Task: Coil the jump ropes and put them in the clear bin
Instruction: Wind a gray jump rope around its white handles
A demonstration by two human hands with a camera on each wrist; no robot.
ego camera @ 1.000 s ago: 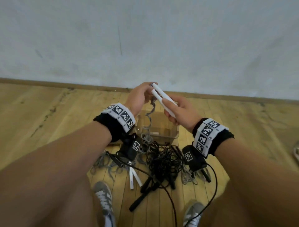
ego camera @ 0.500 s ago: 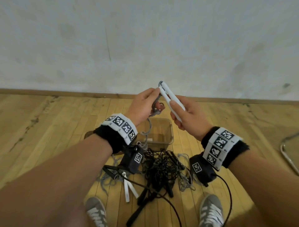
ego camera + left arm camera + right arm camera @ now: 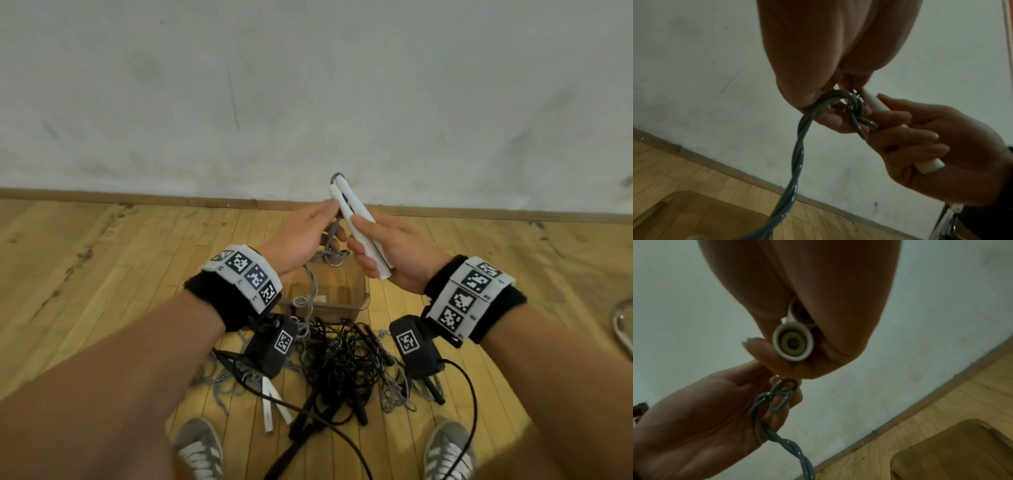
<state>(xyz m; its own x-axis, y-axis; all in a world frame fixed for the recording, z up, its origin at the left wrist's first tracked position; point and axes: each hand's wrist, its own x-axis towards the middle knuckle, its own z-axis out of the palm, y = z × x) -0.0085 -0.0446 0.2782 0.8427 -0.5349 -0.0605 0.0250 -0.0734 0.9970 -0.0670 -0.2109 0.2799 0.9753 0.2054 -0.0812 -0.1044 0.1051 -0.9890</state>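
Note:
My right hand (image 3: pixel 383 250) grips two white jump-rope handles (image 3: pixel 356 222) held side by side, tips pointing up and away; their round ends (image 3: pixel 793 344) show in the right wrist view. From them a grey cord (image 3: pixel 330 240) comes down, looped and twisted (image 3: pixel 855 112). My left hand (image 3: pixel 308 236) pinches that cord just below the handles, its fingers curled round the loops (image 3: pixel 781 399). The twisted cord (image 3: pixel 797 162) hangs on down toward the clear bin (image 3: pixel 364 301), which stands on the wooden floor under both hands.
A tangled pile of black ropes (image 3: pixel 342 359) and grey ropes (image 3: pixel 394 394), with white handles (image 3: pixel 270 404) and black handles (image 3: pixel 359 407), lies on the floor between the bin and my shoes (image 3: pixel 198 448). A wall (image 3: pixel 308 85) rises just behind. A metal frame (image 3: pixel 621 325) is at the right edge.
Both hands have stayed close together above the bin with the handles and cord. The left hand's fingers have worked further into the grey cord, which now shows a looped twist below the handles.

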